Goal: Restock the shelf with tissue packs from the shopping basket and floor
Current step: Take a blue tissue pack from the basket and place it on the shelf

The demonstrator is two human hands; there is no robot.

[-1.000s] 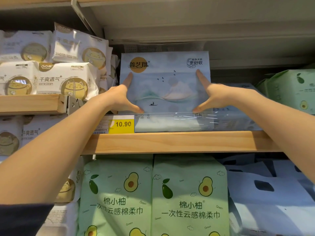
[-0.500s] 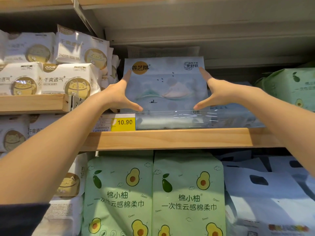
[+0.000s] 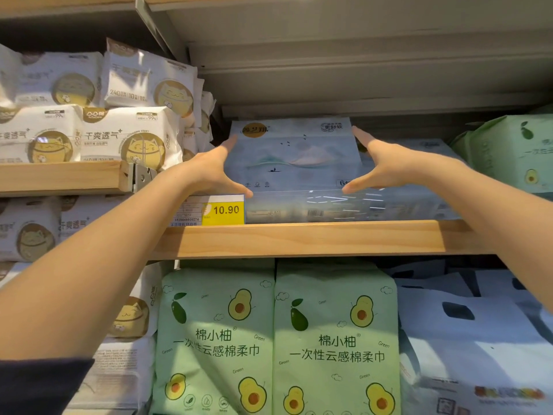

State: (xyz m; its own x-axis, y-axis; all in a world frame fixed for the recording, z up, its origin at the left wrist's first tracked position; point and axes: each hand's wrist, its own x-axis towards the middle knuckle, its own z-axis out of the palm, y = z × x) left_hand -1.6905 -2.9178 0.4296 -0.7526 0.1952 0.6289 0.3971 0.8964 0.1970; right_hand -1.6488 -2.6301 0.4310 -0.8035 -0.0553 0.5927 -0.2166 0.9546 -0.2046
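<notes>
The blue tissue pack (image 3: 294, 157) now sits deeper on the wooden shelf (image 3: 299, 239); left hand (image 3: 209, 172) and right hand (image 3: 386, 166) press its sides, fingers straight.

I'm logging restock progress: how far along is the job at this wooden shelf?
Done: one pale blue tissue pack stands on the wooden shelf, beside the 10.90 price tag. In hand: the left hand and right hand press straight fingers against that pack's two sides. Left: letting go; basket and floor are out of view, so remaining packs cannot be counted.
</notes>
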